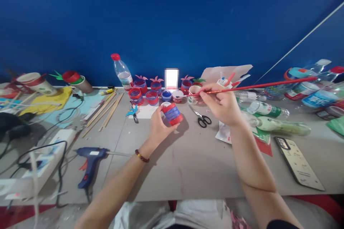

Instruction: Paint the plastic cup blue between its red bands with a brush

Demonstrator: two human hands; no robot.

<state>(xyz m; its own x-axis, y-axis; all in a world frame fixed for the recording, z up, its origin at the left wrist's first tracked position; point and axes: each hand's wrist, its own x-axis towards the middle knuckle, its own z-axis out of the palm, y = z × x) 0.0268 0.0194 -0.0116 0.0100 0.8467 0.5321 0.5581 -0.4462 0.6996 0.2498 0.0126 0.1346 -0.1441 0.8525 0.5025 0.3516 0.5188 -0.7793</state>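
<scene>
My left hand (159,124) is closed around a small cup (172,113) painted in red and purple-blue bands, tilted on its side above the table. A long, thin red paintbrush (252,86) is pinched in my right hand (221,103). Its tip end reaches the white paper cup (192,96) with green marks; whether it touches the cup I cannot tell. Just left of that cup stand an open paint pot (177,96) and a blue paint pot (166,96). Several more red and blue painted cups (152,97) stand in rows behind my left hand.
Black-handled scissors (203,120) lie between my hands. At left are a blue glue gun (91,161), a power strip (51,159) with cables and wooden sticks (107,112). Plastic bottles (268,109) and a phone (298,162) lie at right. A blue wall (172,21) rises behind.
</scene>
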